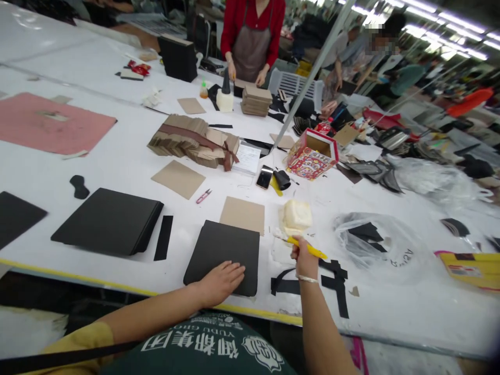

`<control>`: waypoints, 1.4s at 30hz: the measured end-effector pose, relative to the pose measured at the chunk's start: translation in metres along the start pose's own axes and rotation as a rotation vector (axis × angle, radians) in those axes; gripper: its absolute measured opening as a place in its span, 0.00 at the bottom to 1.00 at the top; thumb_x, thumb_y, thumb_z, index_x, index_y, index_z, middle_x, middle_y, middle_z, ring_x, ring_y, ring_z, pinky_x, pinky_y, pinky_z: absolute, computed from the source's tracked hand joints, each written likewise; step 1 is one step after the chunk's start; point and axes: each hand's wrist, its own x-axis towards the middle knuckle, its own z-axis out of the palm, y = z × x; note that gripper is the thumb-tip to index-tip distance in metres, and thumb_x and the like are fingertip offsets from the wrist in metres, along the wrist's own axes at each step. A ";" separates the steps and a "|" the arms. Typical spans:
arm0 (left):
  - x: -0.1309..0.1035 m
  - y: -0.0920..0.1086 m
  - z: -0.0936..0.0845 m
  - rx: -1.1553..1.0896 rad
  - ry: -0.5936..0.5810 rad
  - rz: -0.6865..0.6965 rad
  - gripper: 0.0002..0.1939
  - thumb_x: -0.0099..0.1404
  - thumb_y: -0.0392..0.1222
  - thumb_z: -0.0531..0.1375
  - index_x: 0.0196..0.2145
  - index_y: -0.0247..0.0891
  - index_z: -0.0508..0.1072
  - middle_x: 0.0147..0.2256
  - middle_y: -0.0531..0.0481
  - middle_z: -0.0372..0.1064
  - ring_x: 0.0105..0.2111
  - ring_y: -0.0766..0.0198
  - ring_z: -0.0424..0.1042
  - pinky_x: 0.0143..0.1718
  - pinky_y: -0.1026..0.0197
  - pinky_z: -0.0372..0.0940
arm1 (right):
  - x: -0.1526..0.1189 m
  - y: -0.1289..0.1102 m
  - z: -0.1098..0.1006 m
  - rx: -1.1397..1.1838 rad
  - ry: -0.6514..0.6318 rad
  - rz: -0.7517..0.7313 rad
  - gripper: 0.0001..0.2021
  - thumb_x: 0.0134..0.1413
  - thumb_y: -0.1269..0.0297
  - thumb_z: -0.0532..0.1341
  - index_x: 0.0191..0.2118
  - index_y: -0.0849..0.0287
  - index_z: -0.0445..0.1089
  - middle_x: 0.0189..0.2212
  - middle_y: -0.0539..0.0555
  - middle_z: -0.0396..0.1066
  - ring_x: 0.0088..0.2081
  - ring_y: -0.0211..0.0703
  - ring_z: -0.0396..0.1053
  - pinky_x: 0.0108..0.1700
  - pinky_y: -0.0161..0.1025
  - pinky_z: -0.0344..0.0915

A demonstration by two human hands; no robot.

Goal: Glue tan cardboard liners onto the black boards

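Two hands are seen at a white worktable (117, 156): a stack of black sheets (107, 221) lies far left, the left hand (221, 281) is pressed flat, fingers spread, on a black panel (224, 255), and a yellow tool (308, 249) is gripped in the right hand (304, 260) beside black strips (336, 281). Judging by the brown boards (242, 214) waiting behind, much remains undone.
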 end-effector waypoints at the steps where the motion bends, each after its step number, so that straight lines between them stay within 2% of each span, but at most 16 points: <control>1: -0.004 0.007 0.000 -0.020 -0.029 0.025 0.22 0.67 0.40 0.42 0.57 0.36 0.57 0.59 0.46 0.51 0.58 0.57 0.49 0.57 0.51 0.41 | -0.009 -0.011 0.021 0.001 -0.127 -0.025 0.17 0.51 0.52 0.53 0.37 0.61 0.69 0.18 0.45 0.60 0.17 0.30 0.58 0.19 0.28 0.58; 5: -0.014 0.021 0.000 -0.083 -0.107 0.007 0.25 0.64 0.47 0.47 0.57 0.35 0.56 0.59 0.43 0.50 0.59 0.53 0.47 0.57 0.44 0.40 | -0.052 -0.042 0.099 -0.068 -0.562 -0.097 0.15 0.49 0.55 0.58 0.37 0.60 0.70 0.21 0.48 0.67 0.18 0.32 0.62 0.21 0.30 0.61; 8: -0.018 0.019 0.001 -0.109 -0.088 -0.007 0.26 0.63 0.46 0.48 0.58 0.35 0.55 0.59 0.43 0.51 0.59 0.53 0.46 0.57 0.42 0.39 | -0.079 -0.048 0.131 -0.121 -0.765 -0.249 0.11 0.49 0.59 0.57 0.33 0.59 0.72 0.28 0.51 0.72 0.25 0.35 0.68 0.29 0.31 0.66; 11: -0.020 0.016 0.006 -0.119 -0.051 -0.012 0.26 0.63 0.45 0.49 0.58 0.35 0.55 0.57 0.41 0.54 0.58 0.51 0.48 0.56 0.41 0.40 | -0.092 -0.044 0.143 -0.129 -0.875 -0.356 0.09 0.49 0.62 0.57 0.32 0.58 0.73 0.32 0.51 0.73 0.33 0.37 0.70 0.37 0.32 0.66; 15: -0.022 0.017 0.010 -0.112 -0.031 -0.031 0.28 0.61 0.46 0.52 0.57 0.35 0.55 0.57 0.41 0.55 0.57 0.50 0.49 0.56 0.42 0.40 | -0.095 -0.037 0.148 -0.172 -0.989 -0.379 0.09 0.49 0.62 0.58 0.33 0.58 0.73 0.30 0.50 0.73 0.30 0.35 0.69 0.35 0.30 0.65; 18: -0.022 0.018 0.009 -0.111 -0.055 -0.035 0.31 0.59 0.49 0.54 0.57 0.35 0.55 0.57 0.41 0.55 0.57 0.50 0.49 0.56 0.43 0.42 | -0.090 -0.035 0.154 -0.224 -1.021 -0.394 0.10 0.48 0.61 0.58 0.33 0.58 0.74 0.28 0.49 0.73 0.28 0.35 0.68 0.32 0.29 0.64; 21: -0.023 0.017 0.009 -0.098 -0.065 -0.014 0.32 0.60 0.52 0.52 0.58 0.35 0.53 0.59 0.42 0.51 0.59 0.52 0.45 0.57 0.42 0.39 | -0.077 -0.035 0.163 -0.244 -0.966 -0.408 0.10 0.47 0.61 0.58 0.32 0.58 0.74 0.28 0.50 0.73 0.29 0.35 0.69 0.32 0.29 0.64; 24: -0.022 0.017 0.015 -0.068 -0.070 0.005 0.33 0.60 0.53 0.52 0.59 0.37 0.53 0.61 0.43 0.47 0.60 0.53 0.42 0.57 0.40 0.36 | -0.058 -0.036 0.175 -0.246 -0.784 -0.345 0.12 0.49 0.58 0.55 0.34 0.58 0.72 0.29 0.49 0.73 0.27 0.34 0.68 0.29 0.29 0.64; 27: -0.022 0.017 0.022 -0.051 -0.090 -0.011 0.34 0.58 0.53 0.54 0.59 0.37 0.52 0.61 0.43 0.45 0.61 0.53 0.40 0.57 0.38 0.34 | -0.043 -0.038 0.183 -0.258 -0.622 -0.245 0.14 0.50 0.56 0.53 0.35 0.58 0.71 0.25 0.48 0.71 0.21 0.33 0.65 0.24 0.29 0.62; 30: -0.022 0.018 0.022 -0.064 -0.100 -0.006 0.35 0.58 0.53 0.55 0.60 0.38 0.51 0.61 0.43 0.44 0.61 0.52 0.39 0.57 0.38 0.34 | -0.034 -0.036 0.178 -0.294 -0.546 -0.169 0.14 0.50 0.56 0.53 0.35 0.59 0.70 0.20 0.47 0.68 0.18 0.33 0.64 0.22 0.29 0.61; 33: -0.021 0.018 0.015 -0.088 -0.117 0.001 0.34 0.59 0.52 0.54 0.60 0.38 0.51 0.61 0.43 0.44 0.61 0.53 0.41 0.57 0.38 0.34 | -0.028 -0.028 0.151 -0.371 -0.468 -0.146 0.14 0.49 0.56 0.53 0.33 0.58 0.70 0.19 0.46 0.68 0.18 0.33 0.65 0.23 0.28 0.61; 38: -0.018 0.018 0.005 -0.125 -0.179 -0.008 0.33 0.59 0.53 0.53 0.59 0.40 0.52 0.61 0.44 0.45 0.61 0.53 0.43 0.58 0.40 0.35 | -0.017 -0.010 0.082 -0.501 -0.280 -0.097 0.14 0.49 0.56 0.52 0.32 0.59 0.70 0.15 0.46 0.65 0.20 0.35 0.66 0.24 0.29 0.61; 40: -0.017 0.018 0.003 -0.134 -0.191 -0.006 0.33 0.59 0.53 0.53 0.60 0.41 0.52 0.61 0.44 0.45 0.61 0.53 0.43 0.58 0.40 0.35 | -0.015 -0.007 0.067 -0.531 -0.225 -0.099 0.14 0.50 0.56 0.52 0.32 0.59 0.70 0.16 0.46 0.66 0.21 0.36 0.67 0.25 0.29 0.61; 42: -0.016 0.019 0.001 -0.134 -0.204 -0.008 0.33 0.59 0.54 0.53 0.60 0.41 0.52 0.61 0.44 0.45 0.61 0.53 0.43 0.57 0.40 0.35 | -0.019 -0.005 0.060 -0.546 -0.190 -0.122 0.15 0.51 0.56 0.51 0.32 0.59 0.70 0.17 0.47 0.68 0.23 0.36 0.68 0.27 0.29 0.62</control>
